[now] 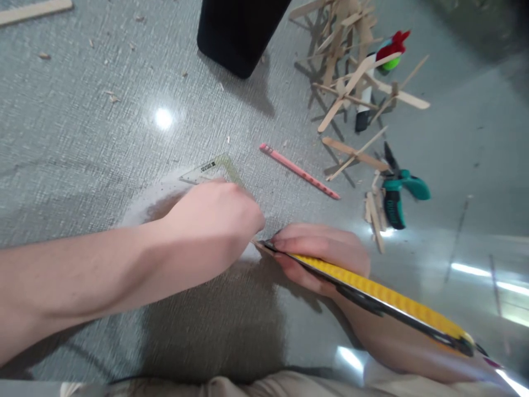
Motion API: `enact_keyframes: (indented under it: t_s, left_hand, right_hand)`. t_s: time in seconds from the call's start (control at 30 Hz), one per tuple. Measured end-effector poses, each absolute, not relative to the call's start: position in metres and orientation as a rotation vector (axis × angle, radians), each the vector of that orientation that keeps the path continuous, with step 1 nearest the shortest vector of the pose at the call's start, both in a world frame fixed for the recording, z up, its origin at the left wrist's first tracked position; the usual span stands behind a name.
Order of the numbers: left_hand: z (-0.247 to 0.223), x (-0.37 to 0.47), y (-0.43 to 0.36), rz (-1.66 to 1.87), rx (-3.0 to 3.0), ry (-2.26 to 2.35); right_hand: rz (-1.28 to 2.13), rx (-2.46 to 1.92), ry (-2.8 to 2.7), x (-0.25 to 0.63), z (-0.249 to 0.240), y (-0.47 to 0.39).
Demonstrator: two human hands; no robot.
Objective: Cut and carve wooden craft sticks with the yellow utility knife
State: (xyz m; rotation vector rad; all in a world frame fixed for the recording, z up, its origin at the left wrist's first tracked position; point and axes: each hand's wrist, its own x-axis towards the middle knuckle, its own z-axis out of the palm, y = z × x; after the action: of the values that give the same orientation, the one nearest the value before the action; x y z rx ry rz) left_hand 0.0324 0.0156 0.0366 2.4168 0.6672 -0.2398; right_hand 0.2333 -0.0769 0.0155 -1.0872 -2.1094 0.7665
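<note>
My right hand [322, 253] is closed around a yellow and black utility knife [372, 292], its front end pointing left toward my other hand. My left hand [231, 215] is a closed fist, back of the hand up, with its fingertips hidden. A short bit of a thin wooden stick [262, 248] shows between the fist and the knife's tip; the rest of it is covered. Just behind the left fist lies a clear set square [225, 162], partly hidden by the hand. A pink pencil [300, 172] rests on the table beyond both hands.
Green-handled pliers [397, 184] lie at the right, beside short wooden pieces [375, 218]. Farther back is a pile of craft sticks [343, 71] with a red and green item [394, 49]. A black object [239, 33] stands at the top; a wooden stick [35, 11] lies top left.
</note>
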Motion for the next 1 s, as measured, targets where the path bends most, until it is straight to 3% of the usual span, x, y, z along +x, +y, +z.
enact_keyframes:
  t_s: [0.13,1.0]
  left_hand:
    - [0.0489,0.0384,0.0195,-0.485,2.408,0.651]
    - [0.0449,0.0385,0.0172,-0.346,2.388,0.689]
  right_hand:
    - [0.684,-1.031,-2.21,0.2311,0.015,-0.0751]
    - [0.601,-1.028,-2.239,0.2315,0.0134,-0.0767]
